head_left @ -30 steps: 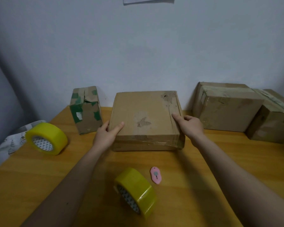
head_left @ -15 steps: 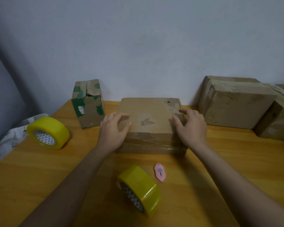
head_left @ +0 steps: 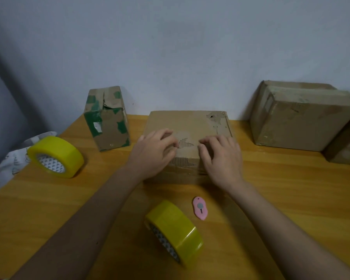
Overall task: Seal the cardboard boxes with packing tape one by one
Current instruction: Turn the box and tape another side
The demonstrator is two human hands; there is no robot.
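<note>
Left hand: The left hand (head_left: 154,153) lies palm down on the near left part of the flat box (head_left: 192,123), fingers curled so the tips press the torn patch on its top; it grips nothing.
Right hand: The right hand (head_left: 222,156) mirrors it on the near right part, fingers bent, tips on the cardboard, wrapped round nothing.
Arms: Both bare forearms reach in from the bottom edge and converge on the box.
Boxes: Four in view. The flat box sits mid-table, close to the wall; a small upright box with green patches (head_left: 107,118) stands just to its left; a large box (head_left: 297,116) rests against the wall at right; a fourth box (head_left: 348,146), cut off by the frame, touches the large one.
Tape rolls: Two, both yellow. One tape roll (head_left: 56,156) stands at left; the nearer tape roll (head_left: 175,231) sits between the forearms.
Cutter: One pink cutter (head_left: 200,208), just beside the nearer roll.
Table: One wooden table (head_left: 291,199).
</note>
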